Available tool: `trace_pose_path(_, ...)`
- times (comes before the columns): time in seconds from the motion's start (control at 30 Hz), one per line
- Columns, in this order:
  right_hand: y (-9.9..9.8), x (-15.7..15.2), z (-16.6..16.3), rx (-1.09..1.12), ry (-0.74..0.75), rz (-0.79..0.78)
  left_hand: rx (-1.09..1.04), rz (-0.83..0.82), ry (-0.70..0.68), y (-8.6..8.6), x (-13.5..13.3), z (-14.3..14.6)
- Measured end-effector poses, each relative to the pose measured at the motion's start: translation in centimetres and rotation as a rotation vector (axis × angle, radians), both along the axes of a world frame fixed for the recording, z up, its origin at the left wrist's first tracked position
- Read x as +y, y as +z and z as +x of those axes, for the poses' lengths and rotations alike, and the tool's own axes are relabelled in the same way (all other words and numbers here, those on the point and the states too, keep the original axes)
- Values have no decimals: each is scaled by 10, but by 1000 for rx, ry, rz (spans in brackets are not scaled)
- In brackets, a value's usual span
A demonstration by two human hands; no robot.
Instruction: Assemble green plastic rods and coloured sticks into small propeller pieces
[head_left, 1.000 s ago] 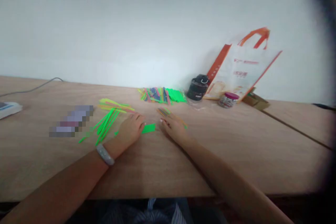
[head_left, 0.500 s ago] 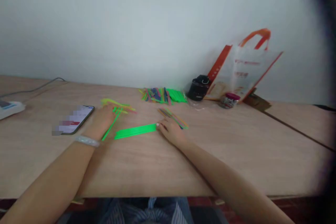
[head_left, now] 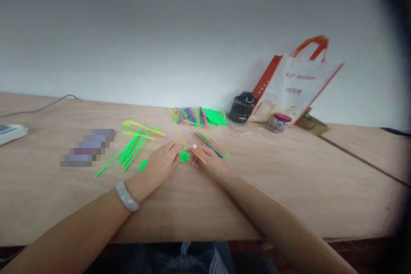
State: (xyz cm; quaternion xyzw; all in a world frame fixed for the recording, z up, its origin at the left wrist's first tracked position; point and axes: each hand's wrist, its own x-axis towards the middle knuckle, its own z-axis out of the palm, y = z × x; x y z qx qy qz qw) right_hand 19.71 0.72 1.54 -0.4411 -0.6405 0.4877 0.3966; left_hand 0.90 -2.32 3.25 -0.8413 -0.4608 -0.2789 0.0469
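My right hand (head_left: pixel 210 160) is closed, its fingers round a thin orange stick (head_left: pixel 199 154) that points down to the right. Close beside it, my left hand (head_left: pixel 162 162) is closed too, fingertips near thin coloured sticks between the hands; what they grip is too small to make out. Under the left hand runs a flat row of bright green sticks (head_left: pixel 185 156), partly covered. Loose green sticks (head_left: pixel 131 150) lie fanned out to the left. Behind these is a small heap of yellow sticks (head_left: pixel 138 128). Mixed coloured sticks (head_left: pixel 213 143) lie just behind the right hand.
Against the wall lie more coloured sticks (head_left: pixel 192 116) in clear wrapping. A black container (head_left: pixel 241 108), a jar with a pink lid (head_left: pixel 279 123) and a white carrier bag (head_left: pixel 298 81) stand at back right. A phone (head_left: pixel 88 147) lies at left.
My left hand has moved right, from the yellow and green sticks to beside the right hand, uncovering the fanned green sticks. An orange stick now shows in my right hand.
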Motion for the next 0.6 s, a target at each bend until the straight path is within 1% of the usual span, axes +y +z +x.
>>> trace_pose_path(0.1,-1,-3,-1,72,57,-95,39,-36,-58,-4,-3,6)
trace_pose_path(0.2,-3,-3,-2,110,85,-130,50,-60,-80,-6,-3,8)
trace_pose_path(0.47,-4,-7,-8,62,86,-111,-48,-116,-86,-9,-1,7)
trace_pose_path(0.6,-2,-9,-9,33,96,-82,-59,-132,-78,-9,-2,8)
